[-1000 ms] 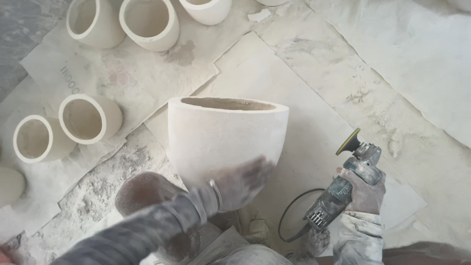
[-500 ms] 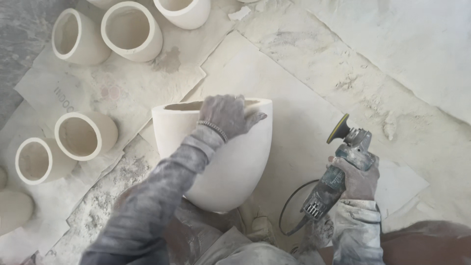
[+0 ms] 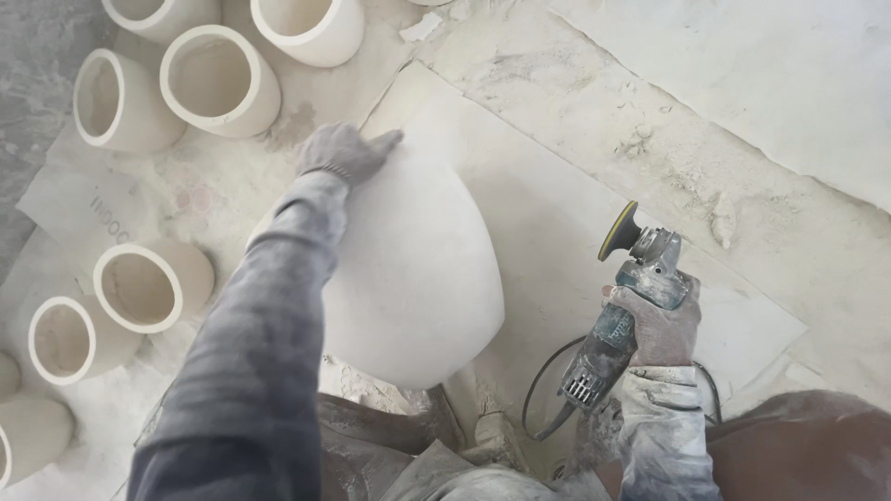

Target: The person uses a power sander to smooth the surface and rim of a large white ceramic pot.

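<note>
Fingers (image 3: 379, 144) of the left hand (image 3: 342, 153), gloved and dusted white, lie nearly together and flat on the far upper edge of a large pale pot (image 3: 418, 278), gripping nothing; the palm rests on the pot's curved wall. The pot lies tilted with its rounded base toward the viewer, resting on a pale sheet (image 3: 557, 213) spread on the dusty floor (image 3: 742, 111), just in front of the person's knees. The grey, powder-coated left sleeve (image 3: 251, 353) crosses the pot's left side.

Fingers (image 3: 624, 301) of the right hand (image 3: 661, 325), also gloved, are wrapped tight around the body of an angle grinder (image 3: 622, 315), held clear of the pot, to its right. The grinder's sanding disc (image 3: 618, 230) points away from the viewer, edge-on, touching nothing. Its dark cable (image 3: 538, 399) loops down beside the wrist.

Smaller pale pots lie on their sides at left: three in the upper group (image 3: 218, 83), others lower down (image 3: 148, 288), all well apart from both hands.
</note>
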